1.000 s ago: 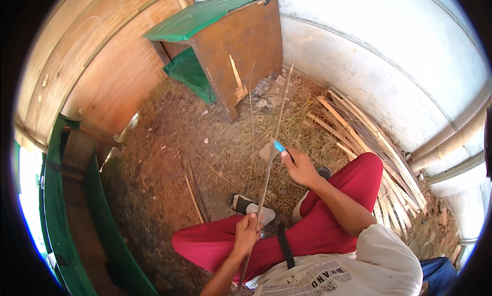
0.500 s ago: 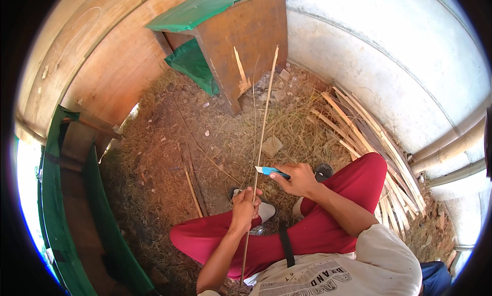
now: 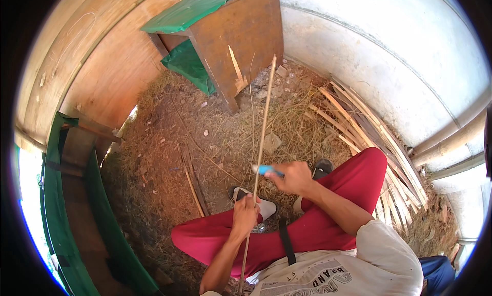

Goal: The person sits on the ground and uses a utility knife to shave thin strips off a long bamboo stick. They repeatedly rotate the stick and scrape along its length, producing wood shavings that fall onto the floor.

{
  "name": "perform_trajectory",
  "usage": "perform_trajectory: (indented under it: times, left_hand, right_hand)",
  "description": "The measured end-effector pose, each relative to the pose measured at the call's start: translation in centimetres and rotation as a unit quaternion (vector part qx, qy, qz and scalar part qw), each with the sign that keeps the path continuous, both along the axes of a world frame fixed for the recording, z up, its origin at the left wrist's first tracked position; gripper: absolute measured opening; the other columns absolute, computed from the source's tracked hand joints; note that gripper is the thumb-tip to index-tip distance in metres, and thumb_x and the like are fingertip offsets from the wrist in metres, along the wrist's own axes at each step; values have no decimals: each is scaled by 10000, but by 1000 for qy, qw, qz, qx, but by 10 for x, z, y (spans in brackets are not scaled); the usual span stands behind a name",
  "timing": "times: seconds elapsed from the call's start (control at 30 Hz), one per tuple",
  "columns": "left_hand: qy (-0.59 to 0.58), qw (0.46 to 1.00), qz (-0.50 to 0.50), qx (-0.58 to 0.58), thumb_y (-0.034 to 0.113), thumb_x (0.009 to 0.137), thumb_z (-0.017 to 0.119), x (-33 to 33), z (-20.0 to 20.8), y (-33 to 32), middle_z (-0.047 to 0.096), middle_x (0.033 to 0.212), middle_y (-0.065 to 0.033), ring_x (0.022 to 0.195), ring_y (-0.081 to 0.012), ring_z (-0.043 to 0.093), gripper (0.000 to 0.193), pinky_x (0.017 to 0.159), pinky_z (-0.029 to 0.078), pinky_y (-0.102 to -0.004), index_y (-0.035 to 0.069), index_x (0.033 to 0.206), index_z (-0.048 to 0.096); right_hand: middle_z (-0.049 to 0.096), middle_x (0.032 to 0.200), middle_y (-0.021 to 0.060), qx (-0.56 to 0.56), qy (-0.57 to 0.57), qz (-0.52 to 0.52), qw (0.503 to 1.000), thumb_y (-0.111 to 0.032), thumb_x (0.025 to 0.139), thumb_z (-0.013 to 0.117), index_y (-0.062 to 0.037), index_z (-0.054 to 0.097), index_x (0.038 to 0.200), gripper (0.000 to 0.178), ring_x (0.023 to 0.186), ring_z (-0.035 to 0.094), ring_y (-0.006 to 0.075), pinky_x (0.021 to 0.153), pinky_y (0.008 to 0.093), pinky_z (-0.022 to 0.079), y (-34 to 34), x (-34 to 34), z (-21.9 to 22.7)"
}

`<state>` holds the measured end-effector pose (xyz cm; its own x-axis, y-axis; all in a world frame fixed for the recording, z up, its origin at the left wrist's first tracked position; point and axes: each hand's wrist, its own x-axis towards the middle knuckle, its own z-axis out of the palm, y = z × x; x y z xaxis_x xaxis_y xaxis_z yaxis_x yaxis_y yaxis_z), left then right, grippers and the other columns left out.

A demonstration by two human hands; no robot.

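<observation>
A long, thin wooden strip [image 3: 266, 111] slants away from beside my lap toward the brown cabinet. My left hand [image 3: 246, 214] is closed round it, low down, above my crossed legs. In my right hand [image 3: 296, 177] is a blue utility knife [image 3: 267, 170], its blade blurred against the strip just beyond my left hand; whether it cuts in, I cannot tell. A fine, hair-like sliver [image 3: 251, 96] stands up left of the strip; its lower end is lost near the knife.
Several split wooden strips [image 3: 359, 127] lie piled at the right along the pale wall. A brown cabinet with a green cover [image 3: 241, 37] stands ahead. Green-edged shelving [image 3: 72, 203] is at the left. Dry grass and two thin sticks [image 3: 192, 186] lie on the dirt floor.
The strip's far end has dropped a little and shifted slightly left. My right hand and the knife have moved slightly, and the blade is now smeared by motion. My left hand keeps its hold.
</observation>
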<state>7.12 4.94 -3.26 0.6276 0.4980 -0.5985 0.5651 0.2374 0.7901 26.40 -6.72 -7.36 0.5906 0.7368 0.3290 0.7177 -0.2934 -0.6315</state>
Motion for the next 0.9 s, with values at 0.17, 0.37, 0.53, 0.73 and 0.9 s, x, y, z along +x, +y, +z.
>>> perform_trajectory:
  times: [0.17, 0.37, 0.53, 0.73, 0.9]
  left_hand:
    - [-12, 999, -20, 46, 305, 1116, 336, -27, -14, 0, 485, 623, 2, 435, -96, 420, 433, 389, 347, -284, 10, 943, 604]
    - [37, 999, -22, 22, 318, 1117, 335, -31, 1, -7, 496, 636, 3, 448, -101, 438, 446, 412, 379, -282, 12, 947, 611]
    - [76, 994, -31, -71, 315, 1120, 331, -83, 17, -32, 473, 628, 14, 461, -81, 439, 440, 416, 383, -269, 8, 954, 599]
    - [72, 996, -53, -15, 298, 1123, 339, -104, 35, -37, 466, 630, 19, 480, -61, 411, 417, 428, 360, -259, 12, 946, 586]
    - [99, 993, -70, -3, 301, 1107, 370, -164, 40, -51, 477, 629, 2, 531, -71, 435, 408, 463, 362, -271, 17, 990, 639]
  right_hand:
    - [745, 761, 119, 2, -16, 15, 1000, -462, 902, 727, -86, 803, 977, 391, 543, 680, 291, 475, 390, 519, 4, -3, -1]
    - [694, 657, 118, -37, -8, -5, 999, -499, 942, 654, -127, 801, 1013, 407, 572, 685, 309, 519, 439, 541, 5, -6, -11]
    - [669, 616, 127, -162, 63, -91, 981, -531, 964, 603, -154, 804, 1037, 433, 584, 684, 332, 559, 461, 552, 0, 61, -9]
    - [670, 640, 153, -135, 61, -157, 977, -555, 955, 603, -174, 804, 1072, 447, 648, 696, 366, 632, 489, 567, 7, 57, -35]
    - [683, 687, 185, -177, 99, -177, 963, -561, 958, 595, -163, 803, 1102, 471, 720, 713, 378, 697, 479, 578, -1, 92, -21]
